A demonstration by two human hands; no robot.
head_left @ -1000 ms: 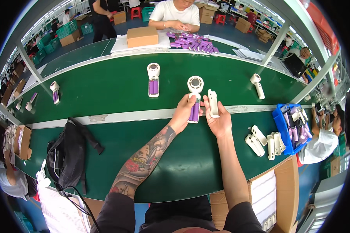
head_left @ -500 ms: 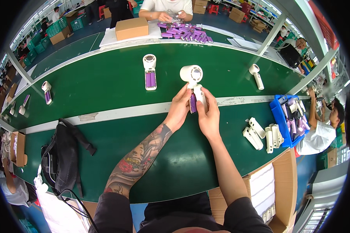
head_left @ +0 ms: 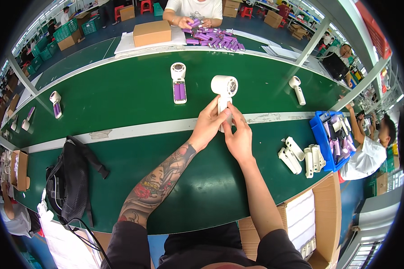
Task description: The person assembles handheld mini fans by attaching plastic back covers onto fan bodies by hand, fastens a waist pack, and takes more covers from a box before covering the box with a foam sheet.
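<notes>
White handheld fan [head_left: 224, 84] held at the pale rail [head_left: 166, 127], betw. green belt [head_left: 130, 94] & near bench [head_left: 188, 188]; head up, grille turned to the R. Handle gripped by both hands: L hand [head_left: 208, 122] wrapped on from L side, thumb laid toward front; R hand [head_left: 239, 138] clasped on from R, fingertips pressed to handle. Handle mostly covered by fingers, so seam fit can't be told.

Handling (judged): light overall, stiff hard plastic, smooth, a bit slippery if fingers sweaty. Two purple cells seen in handle of uncovered fan [head_left: 179, 85] on belt; if same inside, wt. sits low. Grille & thin shell edges judged fragile. Best taken by handle just under head, thumbs pressed evenly; grille not to be squeezed.

Nearby, R of forearm: loose white covers [head_left: 290, 160], set beside blue bin [head_left: 319, 135] w/ mixed parts. Black bag [head_left: 76, 184] left on bench, far L.
</notes>
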